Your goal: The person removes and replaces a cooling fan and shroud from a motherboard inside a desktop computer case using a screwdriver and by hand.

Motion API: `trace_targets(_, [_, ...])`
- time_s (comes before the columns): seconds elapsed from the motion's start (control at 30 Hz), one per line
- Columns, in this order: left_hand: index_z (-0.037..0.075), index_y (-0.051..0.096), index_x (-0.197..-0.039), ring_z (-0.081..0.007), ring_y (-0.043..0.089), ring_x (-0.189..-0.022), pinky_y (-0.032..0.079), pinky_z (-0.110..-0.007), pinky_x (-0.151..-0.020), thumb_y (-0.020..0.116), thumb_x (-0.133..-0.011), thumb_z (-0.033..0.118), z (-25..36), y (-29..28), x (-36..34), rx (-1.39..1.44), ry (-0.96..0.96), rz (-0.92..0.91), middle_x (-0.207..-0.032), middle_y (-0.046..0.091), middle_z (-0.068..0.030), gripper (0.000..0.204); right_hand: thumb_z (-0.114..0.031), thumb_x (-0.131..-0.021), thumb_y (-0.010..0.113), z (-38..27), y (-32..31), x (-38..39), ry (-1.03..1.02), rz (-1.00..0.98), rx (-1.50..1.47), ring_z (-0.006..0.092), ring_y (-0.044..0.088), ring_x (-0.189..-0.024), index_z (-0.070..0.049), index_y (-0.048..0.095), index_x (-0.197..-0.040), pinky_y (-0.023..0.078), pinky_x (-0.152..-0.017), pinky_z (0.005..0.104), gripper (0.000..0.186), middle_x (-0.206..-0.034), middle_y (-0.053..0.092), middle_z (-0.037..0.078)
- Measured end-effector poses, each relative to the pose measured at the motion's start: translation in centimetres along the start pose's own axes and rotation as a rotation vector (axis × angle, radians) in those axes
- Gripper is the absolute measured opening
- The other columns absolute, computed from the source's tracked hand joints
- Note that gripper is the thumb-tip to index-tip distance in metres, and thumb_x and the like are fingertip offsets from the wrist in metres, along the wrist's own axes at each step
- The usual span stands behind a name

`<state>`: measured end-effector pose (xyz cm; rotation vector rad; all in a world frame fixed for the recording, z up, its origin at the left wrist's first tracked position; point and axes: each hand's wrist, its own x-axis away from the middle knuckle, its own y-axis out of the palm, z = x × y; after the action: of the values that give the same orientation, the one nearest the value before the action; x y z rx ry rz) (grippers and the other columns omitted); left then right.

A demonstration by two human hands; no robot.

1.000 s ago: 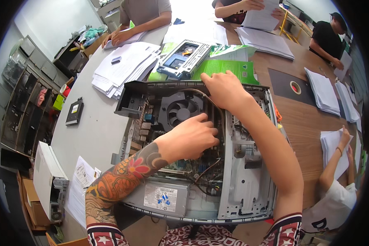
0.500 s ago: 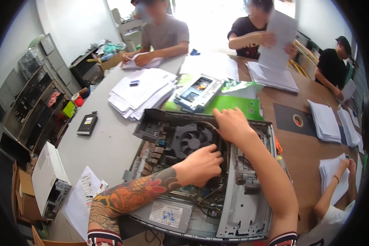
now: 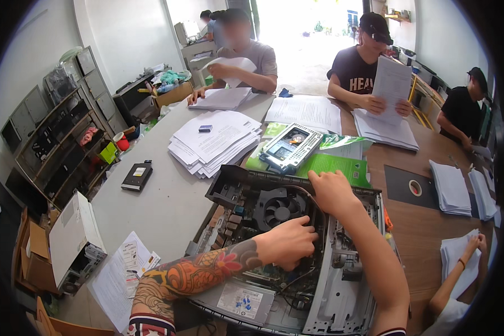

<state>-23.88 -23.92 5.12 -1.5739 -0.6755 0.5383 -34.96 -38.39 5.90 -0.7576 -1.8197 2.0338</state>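
Computer (image 3: 327,274) on table (image 3: 165,187), white walls (image 3: 126,39)

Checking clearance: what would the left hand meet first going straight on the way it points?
Probably the brown cable just right of the left hand, then the silver metal frame; depth is unclear, so it might pass above.

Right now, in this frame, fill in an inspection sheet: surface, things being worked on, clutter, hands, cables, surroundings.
Surface: table, pale grey left, wood-brown right.
Job's things: open computer case, its fan exposed.
Clutter: loose papers, metal drive cage, black drive unit.
Hands: left hand inside the case, hold unclear; right hand at its far edge.
Cables: thin brownish cable inside the case.
Surroundings: co-workers with papers; shelving at left.
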Motion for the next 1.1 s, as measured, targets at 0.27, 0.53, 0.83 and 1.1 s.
trace_targets(0.27, [0.014,0.071,-0.079,-0.0197,0.062,-0.09,0.041,-0.034,-0.084,0.071,-0.071,0.024,-0.1,1.6,-0.2,0.007,-0.031,0.134,-0.084,0.065,-0.0022,0.013,-0.01,-0.084,0.06,0.0,0.1,-0.1,0.002,-0.004,-0.004,0.0323,0.07,-0.09,-0.006,0.058,-0.105,0.048,-0.089,0.044,0.022,-0.09,0.071,0.015])
trace_targets(0.53, [0.015,0.07,-0.079,-0.018,0.062,-0.092,0.04,-0.036,-0.087,0.072,-0.072,0.022,0.2,0.9,-0.1,-0.063,-0.003,0.043,-0.086,0.066,-0.0004,0.01,-0.01,-0.083,0.06,0.1,0.4,-0.1,-0.007,0.027,0.008,0.0326,0.07,-0.088,-0.006,0.058,-0.105,0.049,-0.086,0.0435,0.022,-0.088,0.071,0.015])
trace_targets(0.83, [0.014,0.07,-0.077,-0.0196,0.063,-0.093,0.041,-0.036,-0.089,0.071,-0.071,0.021,0.3,1.1,-0.1,-0.014,-0.016,0.037,-0.086,0.067,-0.0011,0.009,-0.011,-0.083,0.06,0.0,0.3,0.0,0.013,0.027,0.005,0.0324,0.07,-0.087,-0.007,0.058,-0.104,0.049,-0.085,0.0438,0.021,-0.088,0.071,0.015])
trace_targets(1.1, [0.011,0.071,-0.078,-0.0213,0.063,-0.094,0.042,-0.035,-0.089,0.075,-0.06,0.019,-0.3,0.3,-0.4,0.116,-0.004,-0.017,-0.087,0.067,-0.0032,0.02,-0.011,-0.084,0.058,0.3,0.3,0.0,0.011,0.031,-0.018,0.0325,0.07,-0.088,-0.007,0.058,-0.102,0.049,-0.084,0.044,0.019,-0.088,0.071,0.014])
